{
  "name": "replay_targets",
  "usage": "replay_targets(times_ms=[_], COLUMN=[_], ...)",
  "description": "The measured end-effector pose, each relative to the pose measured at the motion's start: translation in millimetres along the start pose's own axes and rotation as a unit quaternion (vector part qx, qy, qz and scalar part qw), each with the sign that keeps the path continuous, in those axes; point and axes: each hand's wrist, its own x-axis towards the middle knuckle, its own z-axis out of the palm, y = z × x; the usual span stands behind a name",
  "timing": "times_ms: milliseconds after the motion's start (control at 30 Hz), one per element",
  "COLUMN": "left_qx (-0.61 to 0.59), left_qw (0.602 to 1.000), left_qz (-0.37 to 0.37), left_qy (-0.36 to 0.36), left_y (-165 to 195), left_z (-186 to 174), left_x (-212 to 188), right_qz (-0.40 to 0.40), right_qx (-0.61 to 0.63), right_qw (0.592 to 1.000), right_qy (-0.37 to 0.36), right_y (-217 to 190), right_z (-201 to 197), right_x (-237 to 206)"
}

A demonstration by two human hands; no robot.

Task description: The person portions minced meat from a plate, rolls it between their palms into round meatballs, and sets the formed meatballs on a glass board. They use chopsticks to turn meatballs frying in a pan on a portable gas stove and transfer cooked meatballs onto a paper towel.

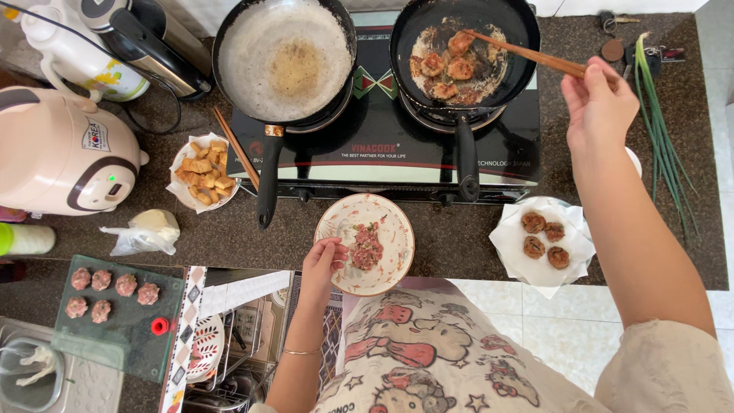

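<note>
Over the dark stone desk [459, 245], head view straight down; right hand [599, 107] clenched on a pair of wooden chopsticks [527, 53], tips reaching into the right frying pan [459, 53] on the two-burner stove [382, 145] and touching one of the meat patties [459, 67] frying there; several patties in that pan, browned on the visible side; left hand [323, 264] grips the rim of a patterned plate [386, 271] near the desk's front edge, thumb over the edge, fingers under; plate holds a small leftover heap of raw minced meat [367, 246]; left frying pan [283, 57] holds only oil residue, nothing cooking in it; paper-lined plate [508, 241] right of the stove carries four fried patties [544, 239], done; green cutting board [115, 336] at lower left carries six raw meatballs [113, 283], shaped, uncooked; bowl of fried tofu pieces [202, 174] left of the stove with a second pair of chopsticks [235, 147] leaning on it; rice cooker [61, 153] far left; green onions [661, 130] lying far right; plastic bag [145, 232] near the cooker. Judged progress: roughly midway; one batch fried and set aside, one batch in the pan, six balls plus the loose mince left to cook.
</note>
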Motion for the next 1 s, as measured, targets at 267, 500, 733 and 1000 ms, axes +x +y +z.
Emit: replay_targets(times_ms=[267, 500, 733, 1000], left_qx=[0.002, 0.003, -0.003, -0.001], left_qw=[1.0, 1.0, 1.0, 1.0], left_qz=[-0.003, 0.0, 0.003, 0.001], left_qy=[-0.01, -0.016, -0.014, -0.001], left_y=[-0.6, 2.2, 2.8, 1.2], left_z=[2.0, 4.6, 0.0, -7.7], left_x=[0.4, -0.6, -1.6, -5.9], right_qz=[-0.17, -0.331, -0.35, -0.039], right_qx=[-0.171, -0.382, -0.4, -0.079], right_qw=[0.958, 0.796, 0.809, 0.994], right_qy=[-0.154, -0.332, -0.251, -0.07], right_y=[-21.1, -19.9, 3.6, 17.8], right_z=[3.1, 22.2, 22.7, 3.6], right_x=[-37.6, -78.8, -66.2, -27.6])
